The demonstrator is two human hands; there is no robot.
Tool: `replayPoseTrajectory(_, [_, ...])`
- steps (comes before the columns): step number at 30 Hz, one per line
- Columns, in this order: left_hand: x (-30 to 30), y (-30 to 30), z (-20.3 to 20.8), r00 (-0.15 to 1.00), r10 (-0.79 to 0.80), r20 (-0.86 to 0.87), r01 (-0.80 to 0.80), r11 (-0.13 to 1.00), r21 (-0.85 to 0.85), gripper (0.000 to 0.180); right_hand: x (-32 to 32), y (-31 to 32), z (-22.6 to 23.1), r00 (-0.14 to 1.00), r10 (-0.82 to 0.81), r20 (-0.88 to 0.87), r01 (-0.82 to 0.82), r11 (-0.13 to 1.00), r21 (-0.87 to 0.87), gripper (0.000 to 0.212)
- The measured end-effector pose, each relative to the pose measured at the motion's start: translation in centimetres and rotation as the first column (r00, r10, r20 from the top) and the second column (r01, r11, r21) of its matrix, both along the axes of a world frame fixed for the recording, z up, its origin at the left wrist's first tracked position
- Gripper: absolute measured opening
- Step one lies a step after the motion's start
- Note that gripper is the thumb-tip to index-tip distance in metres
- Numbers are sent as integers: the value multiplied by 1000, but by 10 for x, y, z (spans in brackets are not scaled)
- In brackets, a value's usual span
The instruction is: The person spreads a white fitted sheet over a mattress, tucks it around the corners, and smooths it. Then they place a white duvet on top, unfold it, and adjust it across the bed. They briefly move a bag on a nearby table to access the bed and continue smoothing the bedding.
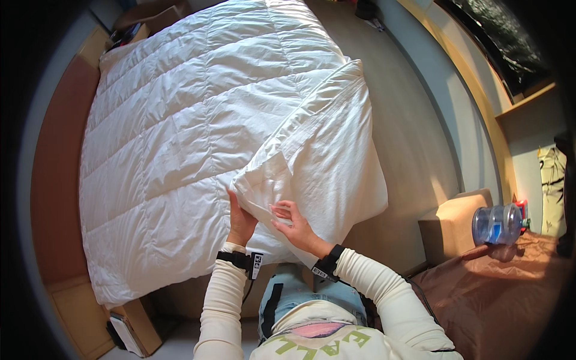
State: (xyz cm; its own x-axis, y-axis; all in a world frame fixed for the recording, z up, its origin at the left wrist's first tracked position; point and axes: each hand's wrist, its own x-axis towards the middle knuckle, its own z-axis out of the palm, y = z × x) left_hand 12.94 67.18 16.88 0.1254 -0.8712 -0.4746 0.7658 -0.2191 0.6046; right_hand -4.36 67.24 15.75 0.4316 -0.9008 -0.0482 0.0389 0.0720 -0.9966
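Observation:
A white quilted duvet [174, 120] is spread over the bed, and its near right part is folded back, baring a smoother white side [336, 150]. At the folded corner, close in front of my body, my left hand [241, 221] is closed round the fabric's edge. Part of that hand's fingers is hidden behind the cloth. My right hand [297, 229] lies beside it, against the same edge, with its thumb and curved fingers apart. Both wrists wear black bands, the left one [237, 259] with a small white-labelled piece.
A reddish-brown headboard [60, 162] borders the bed on the left. To the right are a cardboard box [456, 222], a large clear water bottle [497, 225] lying on its side and a brown cloth [492, 294]. A dark screen [504, 42] stands at far right.

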Motion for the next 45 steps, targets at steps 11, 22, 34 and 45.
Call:
replayPoseTrajectory(11, [-45,-10,32,582,251,773,-325,944,-61,26,-2,-50,26,903,418,94,-429,881,199,23])
replayPoseTrajectory(22, [-129,32,99,321,382,867,-230,919,-320,14,-113,-191,78,958,117,-261,-252,776,-578,26])
replayPoseTrajectory(34, [-159,27,110,88,364,927,-126,928,-352,11,-173,-162,104,972,-45,-231,-209,293,-933,21])
replayPoseTrajectory(45, [-176,14,110,111,315,943,-46,949,-312,9,-194,-146,87,952,-185,-243,-160,376,-913,24])
